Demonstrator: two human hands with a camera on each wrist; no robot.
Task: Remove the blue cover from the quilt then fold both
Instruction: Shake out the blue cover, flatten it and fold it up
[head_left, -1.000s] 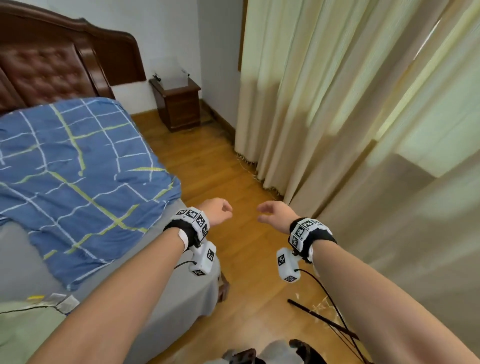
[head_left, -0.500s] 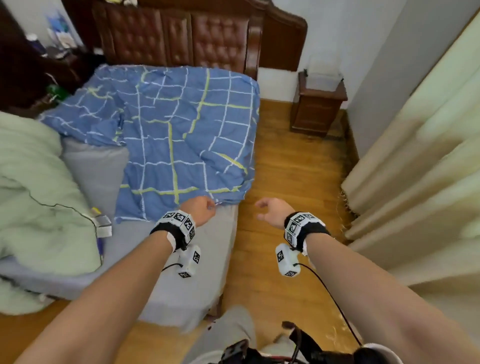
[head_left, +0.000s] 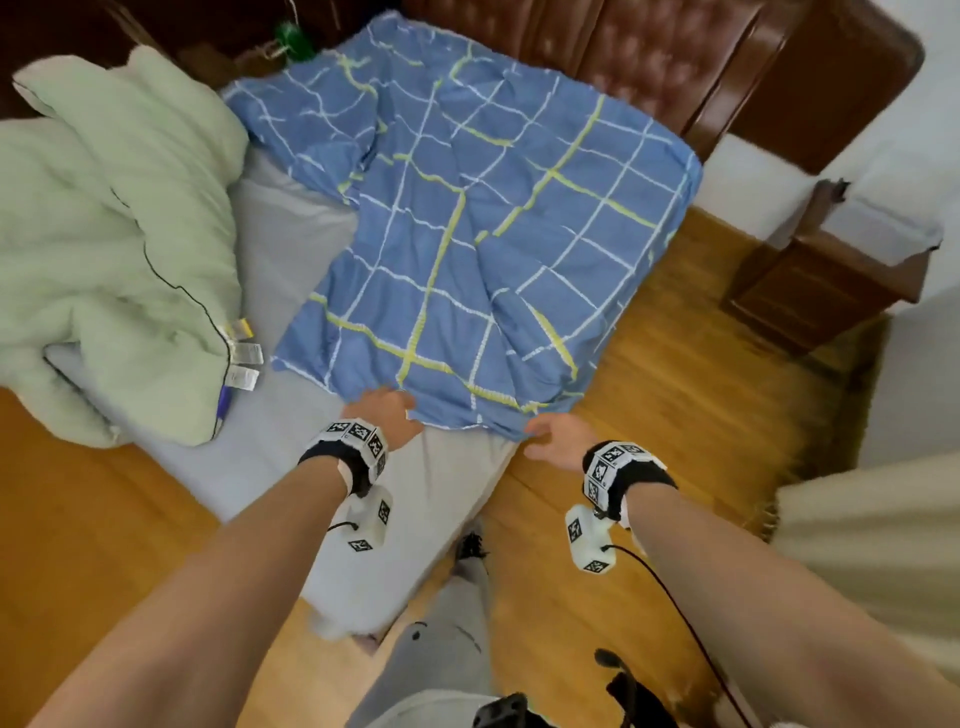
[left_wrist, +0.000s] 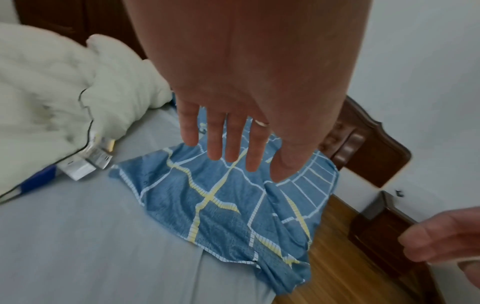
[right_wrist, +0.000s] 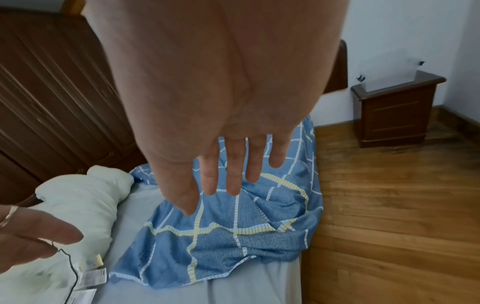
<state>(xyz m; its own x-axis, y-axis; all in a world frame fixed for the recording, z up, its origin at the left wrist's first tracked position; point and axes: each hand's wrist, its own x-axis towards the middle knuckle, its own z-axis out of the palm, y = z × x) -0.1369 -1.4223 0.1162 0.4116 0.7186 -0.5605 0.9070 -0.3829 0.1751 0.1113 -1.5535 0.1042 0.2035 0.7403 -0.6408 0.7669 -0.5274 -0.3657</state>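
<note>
Both my hands have come forward in the last second to the near hem of the one blue cover (head_left: 483, 249), spread on the bed (head_left: 291, 249): left hand (head_left: 387, 418) and right hand (head_left: 558, 441) reach with fingers straight, holding nothing. One pale green quilt (head_left: 119, 249) lies bunched alongside, already out, so folding comes next.

Matt woven blue cover (head_left: 467, 249); glossy wood floor (head_left: 727, 415).

Legible text: none.
White care tags (head_left: 244, 364) on the pale green quilt (head_left: 104, 249) carry print too blurred to read.
</note>
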